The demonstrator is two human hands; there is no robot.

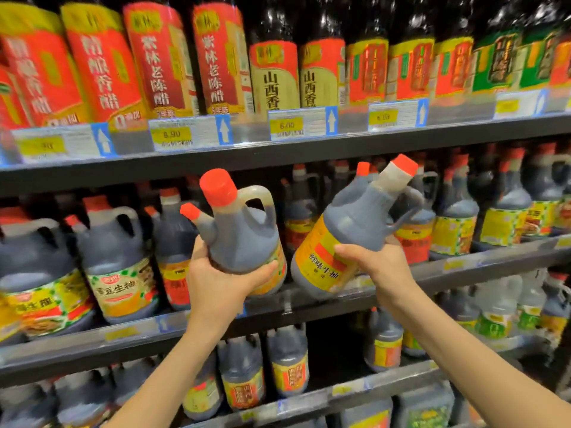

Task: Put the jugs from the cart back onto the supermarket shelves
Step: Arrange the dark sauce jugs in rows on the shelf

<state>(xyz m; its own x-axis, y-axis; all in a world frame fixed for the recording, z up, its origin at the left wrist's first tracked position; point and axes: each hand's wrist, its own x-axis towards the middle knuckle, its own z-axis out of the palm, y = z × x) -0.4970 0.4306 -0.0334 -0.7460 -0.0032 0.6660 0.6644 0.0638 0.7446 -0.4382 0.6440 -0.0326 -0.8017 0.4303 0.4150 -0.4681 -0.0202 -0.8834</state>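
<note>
We see tall labelled bottles (273, 75) above the dark middle shelf (77, 347), with blue-arrowed price tags (296, 123) also above it.

Left hand (221, 284) grips a dark plastic red-capped jug (238, 230); right hand (381, 264) holds a tilted yellow-labelled dark jug (349, 233) before the grey metal shelf (309, 301).

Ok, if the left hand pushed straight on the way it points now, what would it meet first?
Probably the red-labelled jug standing back in the gap on the middle shelf, met by the held jug in the left hand. Depth is unclear; the front of that gap looks free.
</note>
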